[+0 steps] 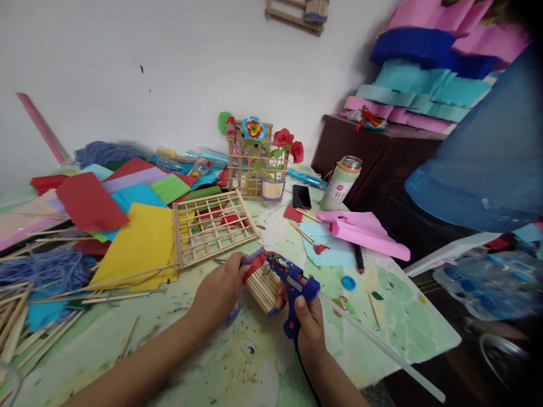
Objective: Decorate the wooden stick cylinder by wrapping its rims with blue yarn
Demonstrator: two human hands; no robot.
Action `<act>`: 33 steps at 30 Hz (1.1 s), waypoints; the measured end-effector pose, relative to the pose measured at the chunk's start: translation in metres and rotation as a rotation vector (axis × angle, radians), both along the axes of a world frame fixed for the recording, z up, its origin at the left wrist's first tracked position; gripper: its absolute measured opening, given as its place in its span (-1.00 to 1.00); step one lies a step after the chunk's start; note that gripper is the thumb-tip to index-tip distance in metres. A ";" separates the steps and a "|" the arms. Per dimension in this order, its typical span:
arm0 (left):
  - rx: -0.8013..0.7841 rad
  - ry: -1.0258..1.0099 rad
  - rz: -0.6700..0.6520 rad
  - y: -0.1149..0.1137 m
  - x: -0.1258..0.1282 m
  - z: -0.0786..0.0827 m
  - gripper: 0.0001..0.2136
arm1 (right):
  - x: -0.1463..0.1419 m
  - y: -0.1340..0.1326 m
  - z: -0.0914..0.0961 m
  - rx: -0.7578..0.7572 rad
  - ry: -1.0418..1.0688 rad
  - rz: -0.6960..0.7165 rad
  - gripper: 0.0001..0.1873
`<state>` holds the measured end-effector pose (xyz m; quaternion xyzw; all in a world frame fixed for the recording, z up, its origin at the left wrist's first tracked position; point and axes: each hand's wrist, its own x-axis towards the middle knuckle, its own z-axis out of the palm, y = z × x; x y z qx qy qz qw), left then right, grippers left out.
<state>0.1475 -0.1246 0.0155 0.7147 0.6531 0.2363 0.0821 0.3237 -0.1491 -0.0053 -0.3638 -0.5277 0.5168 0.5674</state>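
My left hand point(220, 291) is closed around a small basket of wooden sticks point(263, 285) with a red and blue strip at its rim. It holds the basket just above the stained table point(394, 316). My right hand point(309, 328) grips a blue glue gun point(292, 285) by its handle. The gun's nozzle points left and touches the basket's upper edge. A long clear glue stick point(382, 347) sticks out of the back of the gun toward the lower right.
A wooden stick lattice point(212, 226) lies on coloured paper sheets point(139, 237). An upright lattice with paper flowers point(254, 158), a phone point(301, 196), a bottle point(341, 183), pink paper point(365, 229), loose sticks and blue yarn point(42, 271) surround the hands. A dark cabinet point(373, 152) stands at right.
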 end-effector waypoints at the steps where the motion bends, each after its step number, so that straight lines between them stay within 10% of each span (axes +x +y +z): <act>1: 0.063 0.068 -0.020 0.000 -0.001 -0.003 -0.78 | 0.000 0.000 0.000 -0.002 -0.001 -0.002 -0.55; 15: 0.585 0.583 -0.115 -0.002 -0.009 -0.004 -0.81 | -0.002 -0.001 -0.010 0.014 -0.035 -0.057 -0.52; 33: 0.383 0.319 -0.035 0.005 -0.011 -0.005 -0.80 | -0.004 0.000 -0.012 -0.009 -0.052 0.029 -0.43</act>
